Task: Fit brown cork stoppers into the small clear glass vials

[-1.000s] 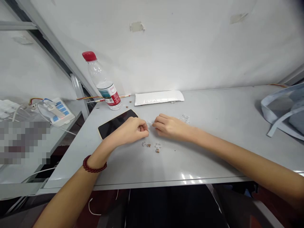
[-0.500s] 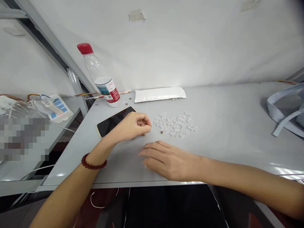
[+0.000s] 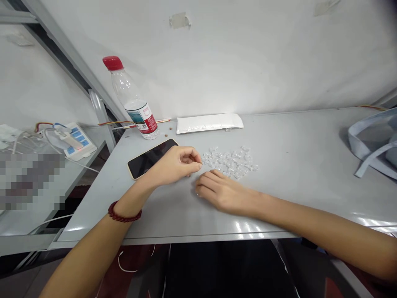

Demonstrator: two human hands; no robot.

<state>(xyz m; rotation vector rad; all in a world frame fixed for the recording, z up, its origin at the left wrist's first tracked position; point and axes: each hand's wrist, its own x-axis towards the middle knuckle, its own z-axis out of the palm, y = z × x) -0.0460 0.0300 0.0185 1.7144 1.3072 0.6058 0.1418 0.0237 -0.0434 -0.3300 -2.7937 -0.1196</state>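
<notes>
A loose pile of small clear plastic pieces (image 3: 229, 161) lies on the grey table (image 3: 294, 165), just right of my left hand (image 3: 180, 165). That hand's fingertips are pinched together at the pile's left edge, and whatever may lie between them is hidden. My right hand (image 3: 221, 192) rests on the table just below the pile, fingers apart and curved, holding nothing. Under my left wrist and palm lies a black smartphone (image 3: 149, 159) with a gold edge. A few small brown bits (image 3: 166, 135) lie near a water bottle (image 3: 133, 99) with a red cap.
A white foil packet (image 3: 209, 123) lies against the wall at the table's back. A blue-and-white power strip (image 3: 77, 142) with wires sits on a lower surface at left. A pale fabric bag (image 3: 372, 142) lies at the right.
My right hand has moved up from near the table's front edge towards the pile. My left hand has shifted slightly right. The clear pieces are far more numerous than in the oldest frame.
</notes>
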